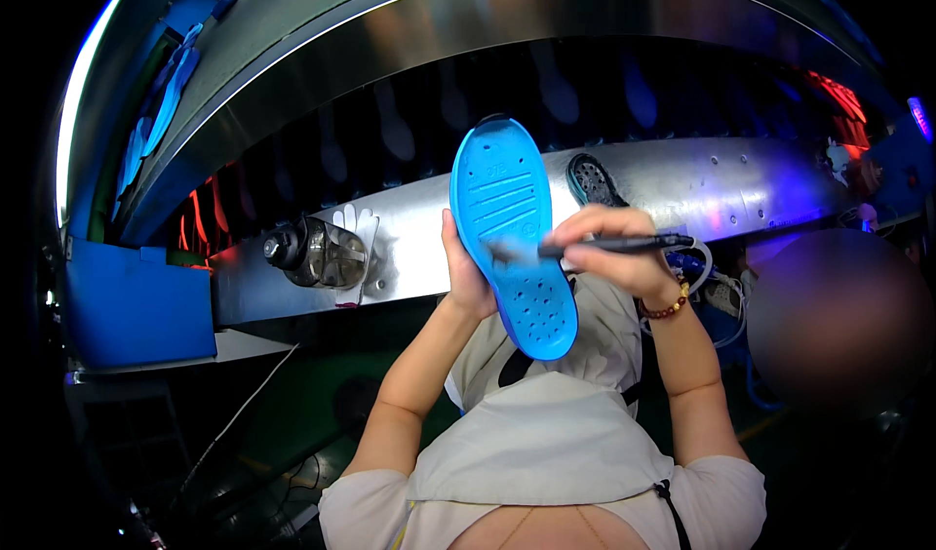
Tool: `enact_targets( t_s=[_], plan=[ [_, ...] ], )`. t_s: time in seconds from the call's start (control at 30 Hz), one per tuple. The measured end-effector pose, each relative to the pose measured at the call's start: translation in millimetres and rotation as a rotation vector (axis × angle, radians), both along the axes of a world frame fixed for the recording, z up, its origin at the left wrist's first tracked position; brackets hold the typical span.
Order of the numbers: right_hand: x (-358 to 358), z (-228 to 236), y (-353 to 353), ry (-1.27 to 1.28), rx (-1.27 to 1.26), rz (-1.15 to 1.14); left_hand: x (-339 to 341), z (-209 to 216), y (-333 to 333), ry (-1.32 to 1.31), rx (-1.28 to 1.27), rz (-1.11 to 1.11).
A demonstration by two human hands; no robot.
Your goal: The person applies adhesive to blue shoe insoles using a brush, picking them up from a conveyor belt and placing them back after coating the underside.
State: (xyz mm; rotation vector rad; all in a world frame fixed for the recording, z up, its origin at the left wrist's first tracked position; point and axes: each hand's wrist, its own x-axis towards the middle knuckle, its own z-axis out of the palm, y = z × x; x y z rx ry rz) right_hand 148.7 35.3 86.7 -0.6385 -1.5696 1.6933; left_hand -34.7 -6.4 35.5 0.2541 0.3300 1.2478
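A blue shoe sole [502, 199] is held above the near edge of a metal ledge and in front of a pale apron [546, 433], its ribbed end pointed away from the wearer and its hole-dotted end toward the body. The sole is grasped along its left edge by the left hand [466, 272], the thumb laid against the rim and the other fingers hidden behind. A black-handled brush [614, 245] is gripped between the thumb and fingers of the right hand [624, 248], its pale tip blurred over the middle of the sole. Small raised characters are moulded near the ribbed end, and a small round mark is set lower down; faint lettering is also carried at the right end of the metal ledge [419, 194], too small to be made out. A beaded bracelet [667, 306] is worn on the right wrist, with a pale tube [701, 262] looped just beside it; whether the tube is joined to the brush cannot be told. On the ledge, a clear container [327, 255] with a black cap is seen at left beside a white glove [366, 228], and a dark perforated sole [593, 179] is placed beyond the right hand. Behind the ledge, a row of sole-shaped pieces [395, 126] is seen in shadow, while more blue pieces [171, 101] are lined up at upper left.
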Motion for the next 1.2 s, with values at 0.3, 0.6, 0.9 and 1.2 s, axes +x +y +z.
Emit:
enact_targets(
  t_s=[0.3, 0.6, 0.9, 1.2],
  plan=[
    [-1, 0, -7, 0.037, 0.300, 0.123, -6, 13, 13, 0.270, 0.157, 0.151],
    [8, -4, -10, -0.031, 0.429, 0.269, -21, 32, 20, 0.159, 0.147, 0.344],
    [21, -14, -12, 0.080, 0.163, 0.294, -24, 42, 20, 0.195, 0.144, 0.334],
    [17, -25, -17, 0.221, 0.043, 0.222, -26, 44, 22, 0.200, 0.218, 0.262]
  ],
)
